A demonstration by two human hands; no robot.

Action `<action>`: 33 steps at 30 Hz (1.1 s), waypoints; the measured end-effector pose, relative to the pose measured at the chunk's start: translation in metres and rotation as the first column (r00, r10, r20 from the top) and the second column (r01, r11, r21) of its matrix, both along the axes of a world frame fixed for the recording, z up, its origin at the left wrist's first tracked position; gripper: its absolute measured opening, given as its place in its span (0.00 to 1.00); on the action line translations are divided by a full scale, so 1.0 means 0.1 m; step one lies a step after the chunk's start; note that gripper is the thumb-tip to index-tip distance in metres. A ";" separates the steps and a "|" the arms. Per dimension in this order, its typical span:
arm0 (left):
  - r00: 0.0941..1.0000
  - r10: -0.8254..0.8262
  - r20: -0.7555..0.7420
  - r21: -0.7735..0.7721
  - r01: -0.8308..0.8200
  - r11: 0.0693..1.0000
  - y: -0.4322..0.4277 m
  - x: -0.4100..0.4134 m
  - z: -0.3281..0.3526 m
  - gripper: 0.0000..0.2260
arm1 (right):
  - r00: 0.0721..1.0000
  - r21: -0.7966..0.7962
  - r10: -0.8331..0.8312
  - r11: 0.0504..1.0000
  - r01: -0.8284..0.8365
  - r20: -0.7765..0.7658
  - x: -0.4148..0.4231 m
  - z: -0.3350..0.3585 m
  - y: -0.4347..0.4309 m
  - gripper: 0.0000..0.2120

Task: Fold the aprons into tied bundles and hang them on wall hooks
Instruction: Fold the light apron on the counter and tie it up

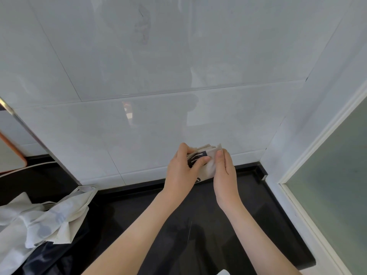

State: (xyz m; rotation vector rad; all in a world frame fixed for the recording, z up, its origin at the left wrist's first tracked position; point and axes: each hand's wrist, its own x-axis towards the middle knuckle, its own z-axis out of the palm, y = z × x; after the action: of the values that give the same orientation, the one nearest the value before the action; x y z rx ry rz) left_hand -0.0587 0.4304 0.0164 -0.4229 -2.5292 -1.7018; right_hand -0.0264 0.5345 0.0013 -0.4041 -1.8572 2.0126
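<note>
Both forearms come up from the bottom edge of my view and meet at the back of the black counter (pixel 258 215), close to the tiled wall (pixel 139 76). Between the two hands I see the folded apron (pixel 211 165), a small cream bundle with a dark printed mark on its front. The left hand (pixel 181 171) grips it from the left side, with the thumb laid across the printed mark and the fingers curled over the top edge. The right hand (pixel 224 171) holds the other side, thumb on the front and fingers going behind the cloth. So the hands are together, both clamped on the same bundle. The long axis of the bundle runs nearly upright, leaning a little to the right, and the layered fold edges point up toward the wall. The lower end is down at the raised back lip of the counter; I cannot tell if it touches it. Well apart, at the left on the counter, a loose apron (pixel 49 221) lies crumpled, with its straps toward the wall. At the right stands a white window frame (pixel 309 165) with frosted glass.
</note>
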 end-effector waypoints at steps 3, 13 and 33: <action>0.999 0.047 -0.019 0.079 -0.046 0.996 0.04 0.03 -0.01 0.12 | 1.000 -0.157 -0.010 0.987 0.011 0.007 -0.06 0.07 0.03 0.16; 0.976 0.049 -0.214 0.144 -0.018 0.989 0.02 0.00 -0.07 0.10 | 0.993 -0.448 0.101 0.887 -0.116 -0.056 -0.14 0.20 0.09 0.06; 0.984 0.121 -0.127 0.191 -0.095 0.977 0.16 -0.08 0.14 0.11 | 0.983 -0.019 -0.067 0.998 0.065 -0.173 -0.08 0.19 -0.04 0.11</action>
State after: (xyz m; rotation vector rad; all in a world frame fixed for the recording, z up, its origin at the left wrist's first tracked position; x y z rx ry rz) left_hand -0.0668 0.4465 0.0300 -0.3681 -2.2322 -1.7787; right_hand -0.0339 0.5305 0.0208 -0.2803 -1.7039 1.9514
